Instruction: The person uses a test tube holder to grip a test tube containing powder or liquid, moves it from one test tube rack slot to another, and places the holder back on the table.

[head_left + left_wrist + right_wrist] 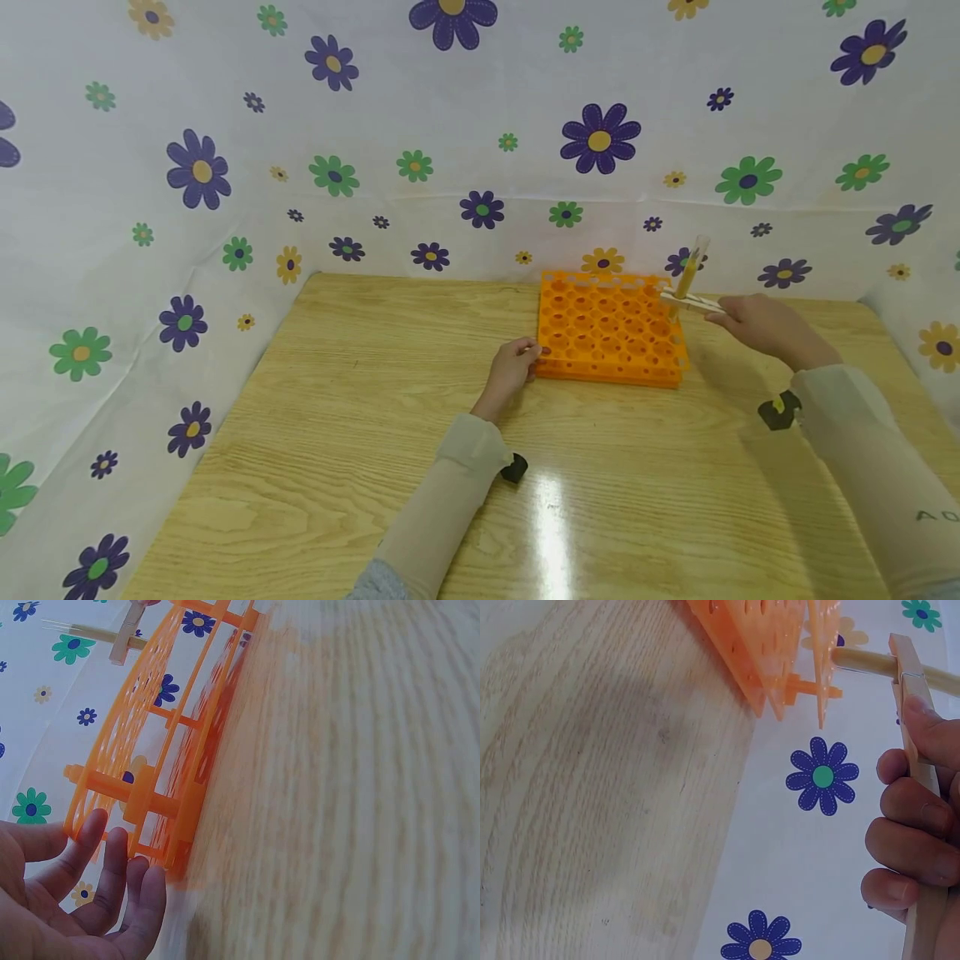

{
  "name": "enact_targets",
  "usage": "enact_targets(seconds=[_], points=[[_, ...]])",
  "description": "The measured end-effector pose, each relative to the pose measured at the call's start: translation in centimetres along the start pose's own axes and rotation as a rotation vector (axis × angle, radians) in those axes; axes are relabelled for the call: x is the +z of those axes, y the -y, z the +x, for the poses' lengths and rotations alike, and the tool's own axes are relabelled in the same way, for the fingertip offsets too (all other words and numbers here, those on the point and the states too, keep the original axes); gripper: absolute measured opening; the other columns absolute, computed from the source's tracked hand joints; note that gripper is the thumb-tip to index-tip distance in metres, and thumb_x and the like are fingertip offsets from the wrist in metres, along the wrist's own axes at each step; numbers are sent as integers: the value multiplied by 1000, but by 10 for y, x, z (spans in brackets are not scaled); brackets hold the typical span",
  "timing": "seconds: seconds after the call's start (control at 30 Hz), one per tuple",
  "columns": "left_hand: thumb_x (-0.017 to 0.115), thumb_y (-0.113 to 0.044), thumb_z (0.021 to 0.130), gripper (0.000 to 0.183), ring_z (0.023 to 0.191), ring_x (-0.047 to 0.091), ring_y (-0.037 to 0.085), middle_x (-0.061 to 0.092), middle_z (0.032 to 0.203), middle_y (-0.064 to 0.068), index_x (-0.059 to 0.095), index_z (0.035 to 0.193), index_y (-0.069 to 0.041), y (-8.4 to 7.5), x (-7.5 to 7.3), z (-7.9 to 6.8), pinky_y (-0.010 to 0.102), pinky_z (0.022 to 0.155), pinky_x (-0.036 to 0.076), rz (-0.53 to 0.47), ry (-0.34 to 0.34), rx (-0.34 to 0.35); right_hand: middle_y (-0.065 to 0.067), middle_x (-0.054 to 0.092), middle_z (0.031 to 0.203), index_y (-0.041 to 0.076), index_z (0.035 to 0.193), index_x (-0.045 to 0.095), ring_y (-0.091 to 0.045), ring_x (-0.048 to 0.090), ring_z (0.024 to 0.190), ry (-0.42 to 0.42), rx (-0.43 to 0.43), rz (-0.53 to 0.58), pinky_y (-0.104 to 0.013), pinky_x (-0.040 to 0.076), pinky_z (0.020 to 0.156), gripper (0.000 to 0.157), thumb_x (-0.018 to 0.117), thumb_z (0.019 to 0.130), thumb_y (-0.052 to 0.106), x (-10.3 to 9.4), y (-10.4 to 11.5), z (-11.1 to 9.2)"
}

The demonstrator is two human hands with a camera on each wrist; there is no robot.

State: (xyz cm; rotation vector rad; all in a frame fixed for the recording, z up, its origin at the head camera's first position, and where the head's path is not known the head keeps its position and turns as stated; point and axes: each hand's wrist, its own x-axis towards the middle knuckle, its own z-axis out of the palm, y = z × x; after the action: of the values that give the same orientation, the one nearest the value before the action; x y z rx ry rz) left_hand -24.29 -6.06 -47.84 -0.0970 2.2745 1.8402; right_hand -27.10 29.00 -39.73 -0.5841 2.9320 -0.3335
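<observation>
Plainly, flowered cloth (135,317) is running off the left of the head frame, and the wooden table (300,492) is spreading below it, cut off at the bottom. At lower centre, the left sleeve (442,492) is leaving the frame, a black piece (514,468) showing only partly at its cuff. Just above, the left hand (513,367) is holding the near left corner of the orange rack (609,373), which is sitting right of centre. Some of those fingers are hiding from the head camera; the left wrist view is revealing them curling at the corner, along with the rack's tiers. Farther right, a wooden clamp (702,304) is gripping a clear tube (687,278) of yellowish contents, tilting above the rack's far right part. The tube's lower end is blurring into the orange; the right wrist view is placing it just beside the top plate, contact being impossible to tell. The right hand (772,329) is grasping the clamp, its curled fingers appearing clearly only in that wrist view. At lower right, the right sleeve (862,467) is carrying lettering that the frame edge is cropping.
</observation>
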Motion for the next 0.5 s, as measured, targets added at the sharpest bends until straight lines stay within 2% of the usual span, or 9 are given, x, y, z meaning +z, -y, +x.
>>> enact_targets(seconds=[0.27, 0.4, 0.5], points=[[47, -17, 99, 22, 65, 42, 13, 66, 115, 14, 62, 97, -1, -1, 0, -1, 22, 61, 42, 1, -1, -4, -3, 55, 69, 3, 86, 58, -16, 47, 63, 16, 0, 3, -34, 41, 63, 32, 44, 100, 29, -7, 4, 0], [46, -16, 99, 22, 64, 41, 13, 66, 114, 14, 62, 96, -1, -2, 0, -2, 21, 61, 41, 1, -2, -3, -4, 58, 71, 3, 86, 58, -17, 51, 65, 19, -6, -4, -39, 45, 66, 33, 44, 100, 29, -10, 4, 1], [46, -16, 99, 22, 65, 42, 12, 66, 113, 14, 61, 95, -1, -2, 0, -2, 21, 60, 41, -1, -5, -1, -3, 55, 70, 4, 84, 57, -16, 50, 65, 15, -7, -16, -38, 44, 65, 33, 43, 100, 29, -12, 3, 1]])
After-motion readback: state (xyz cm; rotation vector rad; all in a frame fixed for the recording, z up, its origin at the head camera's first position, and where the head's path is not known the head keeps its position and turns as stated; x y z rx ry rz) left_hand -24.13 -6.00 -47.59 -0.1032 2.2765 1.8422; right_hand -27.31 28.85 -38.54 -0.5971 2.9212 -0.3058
